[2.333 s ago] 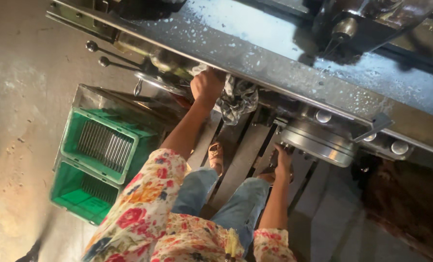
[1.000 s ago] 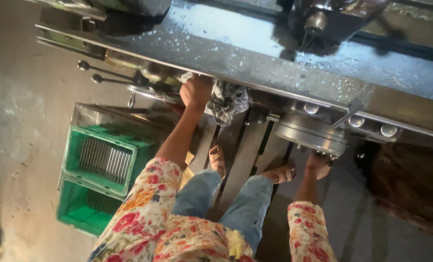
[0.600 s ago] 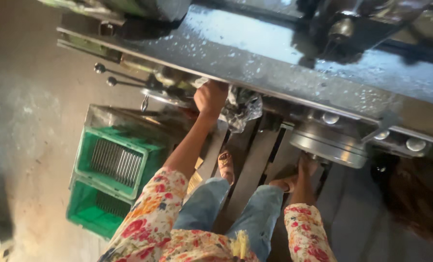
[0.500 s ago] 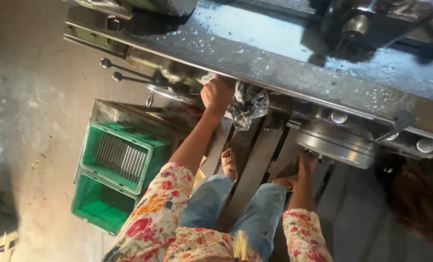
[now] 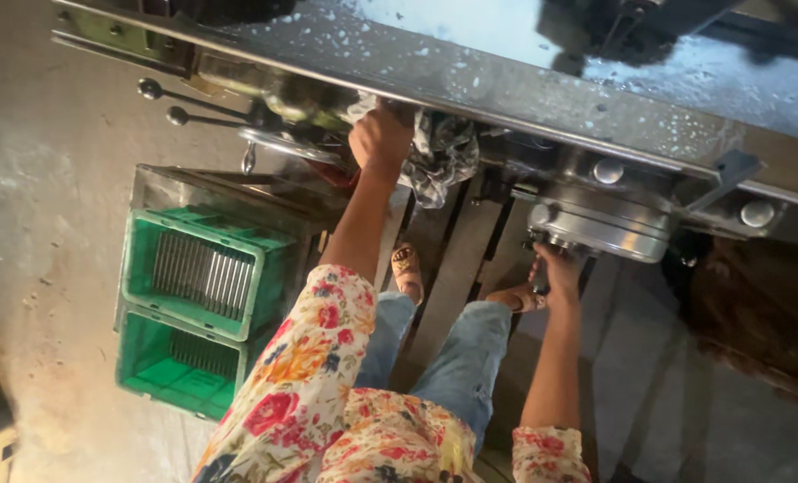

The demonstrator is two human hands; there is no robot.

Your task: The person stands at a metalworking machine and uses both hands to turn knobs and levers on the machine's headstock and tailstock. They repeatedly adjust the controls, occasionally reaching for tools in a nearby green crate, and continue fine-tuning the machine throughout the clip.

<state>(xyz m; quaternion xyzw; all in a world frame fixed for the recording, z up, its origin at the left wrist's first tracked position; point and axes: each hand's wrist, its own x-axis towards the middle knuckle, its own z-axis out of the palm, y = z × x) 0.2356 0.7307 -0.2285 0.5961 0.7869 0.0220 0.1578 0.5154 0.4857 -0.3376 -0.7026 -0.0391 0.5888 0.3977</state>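
Head view, looking down along a metal machine bed (image 5: 506, 85) speckled with pale chips. Far left: two green crates (image 5: 193, 313) on the floor, the upper one filled with a row of thin metal pieces, the lower nearly bare. Above them, two ball-ended levers (image 5: 171, 103) stick out from the machine's front edge, pointing left. Left hand (image 5: 379, 141): raised to the underside of the bed edge, fingers curled closed, touching a crumpled grey rag (image 5: 435, 156) that hangs just to its right; whether the grip actually holds the rag cannot be told, since the fingertips are hidden. Sandalled feet (image 5: 408, 273) stand on slatted boards below. Right hand (image 5: 556, 266): lower, directly under a round steel handwheel (image 5: 600, 224); fingers closed on a small dark part at the wheel's lower rim. The wheel's axis runs toward the person. The right hand is the nearer to the wheel; the left is well apart from it.
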